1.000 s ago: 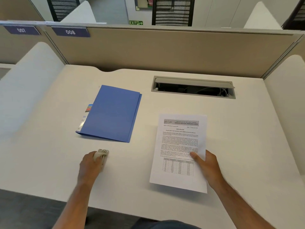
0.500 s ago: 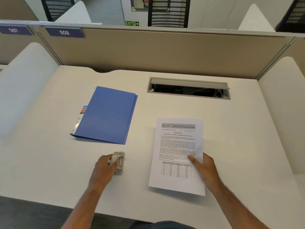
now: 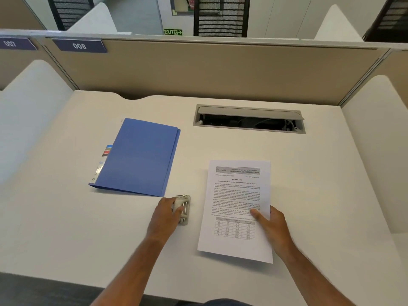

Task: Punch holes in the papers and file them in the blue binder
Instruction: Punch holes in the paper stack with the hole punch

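A closed blue binder (image 3: 139, 157) lies flat on the white desk at the left, with coloured tabs along its left edge. Just below its lower right corner stands a small grey hole punch (image 3: 185, 209). My left hand (image 3: 164, 216) grips the punch from the left, fingers curled over its top. To the right, my right hand (image 3: 272, 228) holds printed papers (image 3: 237, 206) by their lower right edge, thumb on top. The sheets hang slightly above the desk and cast a shadow under their lower edge.
An open cable tray (image 3: 249, 119) is set into the desk (image 3: 309, 173) behind the papers. A beige partition (image 3: 220, 69) closes the back, and white side panels (image 3: 28, 111) flank the desk. The desk's front edge (image 3: 66, 281) runs across the bottom.
My left hand has slid the hole punch to the right, from below the binder's middle to close beside the papers. The papers have stayed in my right hand.
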Demonstrator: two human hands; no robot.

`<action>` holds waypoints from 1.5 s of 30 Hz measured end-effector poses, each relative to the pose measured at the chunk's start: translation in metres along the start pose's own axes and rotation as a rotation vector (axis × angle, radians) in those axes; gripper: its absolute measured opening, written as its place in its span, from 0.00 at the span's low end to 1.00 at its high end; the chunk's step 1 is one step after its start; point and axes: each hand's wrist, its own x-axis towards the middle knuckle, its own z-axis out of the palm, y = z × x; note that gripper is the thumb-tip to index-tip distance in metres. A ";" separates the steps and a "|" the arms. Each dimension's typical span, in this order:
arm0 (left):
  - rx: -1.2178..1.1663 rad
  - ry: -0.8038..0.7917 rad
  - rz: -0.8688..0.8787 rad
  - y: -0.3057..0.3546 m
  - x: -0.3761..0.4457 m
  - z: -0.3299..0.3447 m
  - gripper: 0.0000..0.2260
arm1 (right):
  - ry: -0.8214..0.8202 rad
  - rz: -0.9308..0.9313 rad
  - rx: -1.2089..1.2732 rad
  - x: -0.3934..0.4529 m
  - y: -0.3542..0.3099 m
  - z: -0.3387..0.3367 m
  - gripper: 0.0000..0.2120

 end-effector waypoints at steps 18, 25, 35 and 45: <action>0.032 -0.071 0.063 0.045 0.064 0.021 0.16 | -0.012 -0.042 -0.031 0.042 -0.017 0.012 0.12; -0.039 -0.075 0.076 0.054 0.079 0.024 0.13 | -0.007 -0.046 -0.051 0.062 -0.017 0.017 0.12; -0.041 -0.068 0.092 0.058 0.086 0.028 0.14 | 0.001 -0.027 -0.050 0.074 -0.016 0.015 0.14; -0.063 -0.090 0.096 0.056 0.087 0.030 0.17 | -0.042 -0.033 -0.050 0.079 -0.020 0.026 0.14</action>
